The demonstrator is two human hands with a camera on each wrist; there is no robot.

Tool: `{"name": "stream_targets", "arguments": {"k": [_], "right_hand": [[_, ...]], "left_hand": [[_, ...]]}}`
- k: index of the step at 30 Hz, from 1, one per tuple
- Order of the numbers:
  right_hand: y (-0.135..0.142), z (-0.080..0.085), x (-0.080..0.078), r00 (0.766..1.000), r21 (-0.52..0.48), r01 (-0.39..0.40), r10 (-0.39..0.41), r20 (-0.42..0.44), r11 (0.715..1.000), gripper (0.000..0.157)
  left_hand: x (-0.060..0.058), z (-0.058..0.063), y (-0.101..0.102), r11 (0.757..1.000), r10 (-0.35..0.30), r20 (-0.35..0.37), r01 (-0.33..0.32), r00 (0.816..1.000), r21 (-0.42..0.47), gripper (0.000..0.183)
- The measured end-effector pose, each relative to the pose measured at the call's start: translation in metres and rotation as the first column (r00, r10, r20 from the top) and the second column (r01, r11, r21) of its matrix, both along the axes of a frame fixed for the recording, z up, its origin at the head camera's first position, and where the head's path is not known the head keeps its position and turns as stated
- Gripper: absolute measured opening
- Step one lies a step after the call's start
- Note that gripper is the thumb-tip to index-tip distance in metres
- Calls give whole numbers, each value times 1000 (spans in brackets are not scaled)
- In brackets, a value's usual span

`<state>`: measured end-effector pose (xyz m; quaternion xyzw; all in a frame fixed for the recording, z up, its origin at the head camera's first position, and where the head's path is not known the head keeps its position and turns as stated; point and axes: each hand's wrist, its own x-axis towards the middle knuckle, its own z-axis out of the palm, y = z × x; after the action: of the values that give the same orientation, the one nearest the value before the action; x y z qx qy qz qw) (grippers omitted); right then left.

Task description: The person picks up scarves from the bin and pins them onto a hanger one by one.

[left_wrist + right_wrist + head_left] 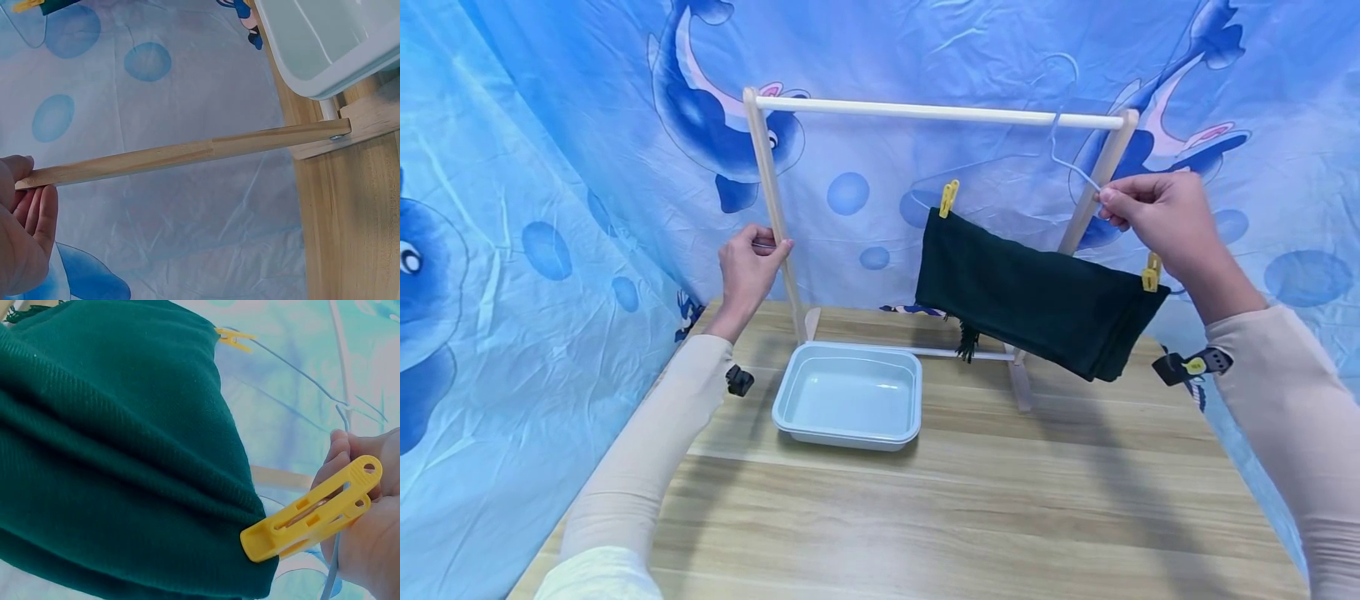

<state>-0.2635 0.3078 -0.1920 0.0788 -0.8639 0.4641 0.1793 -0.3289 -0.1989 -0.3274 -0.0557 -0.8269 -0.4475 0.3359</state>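
Observation:
My left hand (748,271) grips the left wooden post (767,162) of a small clothes rack, thumb on one side and fingers on the other. With thumb and fingers, my right hand (1172,217) pinches the sloping right arm of a thin light-coloured wire hanger (1078,172). A folded dark green scarf (1022,292) with a fringe hangs tilted from it, lower at the right. One yellow clothespin (949,198) clips its left end and another yellow clothespin (309,509) its right end. The hanger's hook rises above the white top rod (910,109), overlapping it in the head view.
A pale blue plastic basin (850,400) stands on the wood-grain table (970,517) by the rack's left foot. Behind the rack's low white crossbar (936,353), a blue curtain (865,50) with cartoon dolphins closes off the back and sides.

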Motion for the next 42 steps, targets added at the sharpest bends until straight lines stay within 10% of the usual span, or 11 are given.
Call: {"name": "stream_targets", "arguments": {"k": [42], "right_hand": [[-4,-60,-21,998,49,-52,54,-35,997,39]], "left_hand": [[-1,0,1,999,-18,20,18,1000,41,33]]}}
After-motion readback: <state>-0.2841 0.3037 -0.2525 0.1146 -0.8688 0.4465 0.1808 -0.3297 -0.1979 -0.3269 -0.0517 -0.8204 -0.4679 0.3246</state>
